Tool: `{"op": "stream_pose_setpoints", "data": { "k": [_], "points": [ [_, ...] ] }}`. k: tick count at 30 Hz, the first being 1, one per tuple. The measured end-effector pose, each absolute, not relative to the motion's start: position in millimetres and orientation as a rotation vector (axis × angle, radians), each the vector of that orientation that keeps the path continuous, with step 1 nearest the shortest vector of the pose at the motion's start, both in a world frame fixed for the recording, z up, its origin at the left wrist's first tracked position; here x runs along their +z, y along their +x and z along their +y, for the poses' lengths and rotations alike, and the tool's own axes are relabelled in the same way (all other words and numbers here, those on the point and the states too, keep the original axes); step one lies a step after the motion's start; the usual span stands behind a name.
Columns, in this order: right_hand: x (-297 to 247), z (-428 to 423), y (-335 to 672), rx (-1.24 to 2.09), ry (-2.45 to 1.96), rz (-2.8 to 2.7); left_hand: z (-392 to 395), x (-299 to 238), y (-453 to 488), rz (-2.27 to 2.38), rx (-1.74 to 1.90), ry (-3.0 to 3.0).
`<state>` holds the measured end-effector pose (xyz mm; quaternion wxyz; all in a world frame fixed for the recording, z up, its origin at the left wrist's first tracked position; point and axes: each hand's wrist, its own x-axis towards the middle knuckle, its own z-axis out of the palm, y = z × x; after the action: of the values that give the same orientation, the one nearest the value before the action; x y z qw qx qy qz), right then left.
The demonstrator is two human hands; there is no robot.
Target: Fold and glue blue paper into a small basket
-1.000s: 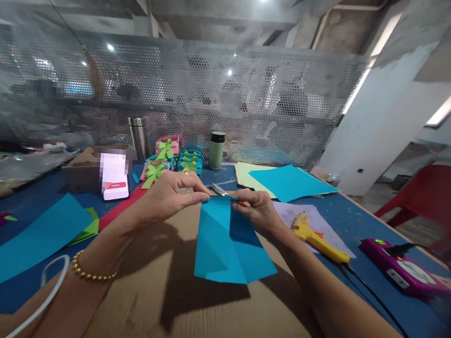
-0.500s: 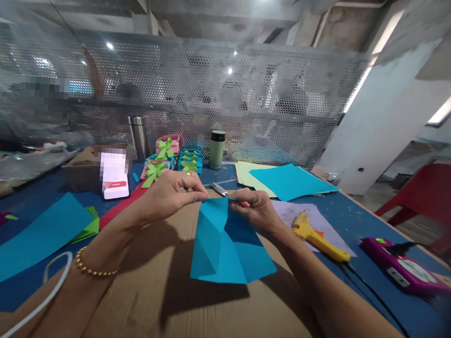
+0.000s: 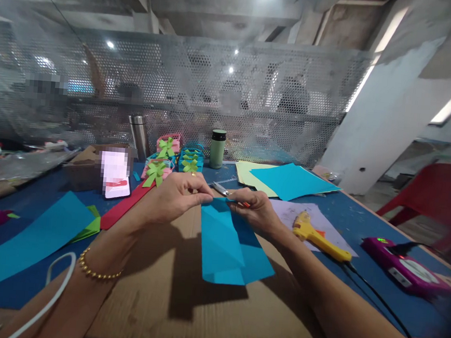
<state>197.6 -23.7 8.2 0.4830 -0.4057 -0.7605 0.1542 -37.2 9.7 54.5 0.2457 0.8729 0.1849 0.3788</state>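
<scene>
A creased sheet of blue paper [image 3: 225,247] hangs above a brown cardboard sheet [image 3: 141,298], its shadow falling on the board. My left hand [image 3: 179,194] pinches the paper's top left edge between thumb and forefinger. At the top right edge, my right hand [image 3: 252,205] is closed on the same paper; a bit of orange shows by its fingers. Just beyond the hands lies a utility knife [image 3: 221,188]. To the right, a yellow glue gun [image 3: 319,239] rests on a sheet of lilac paper [image 3: 284,215].
Small pink and blue paper baskets with green bows [image 3: 157,171] stand at the back, near a green tumbler [image 3: 217,150]. A phone [image 3: 115,176] leans against a cardboard box [image 3: 82,171]. Blue sheets [image 3: 293,180] lie back right; a purple power box [image 3: 401,263] sits at right.
The blue paper has turned, and its lower left part has swung to the right. My left hand has shifted slightly right, closer to my right hand.
</scene>
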Motion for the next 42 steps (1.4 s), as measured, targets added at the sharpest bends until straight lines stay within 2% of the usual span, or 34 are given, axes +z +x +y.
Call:
{"op": "stream_pose_setpoints", "data": {
  "k": [30,42],
  "points": [
    [17.0,-27.1,199.7,0.404,-0.955,-1.807,15.2,59.3,-43.3,0.557,0.939,2.260],
    [16.3,-27.6,201.2,0.402,-0.930,-1.803,14.2,59.2,-42.0,0.569,1.024,2.195]
  ]
}}
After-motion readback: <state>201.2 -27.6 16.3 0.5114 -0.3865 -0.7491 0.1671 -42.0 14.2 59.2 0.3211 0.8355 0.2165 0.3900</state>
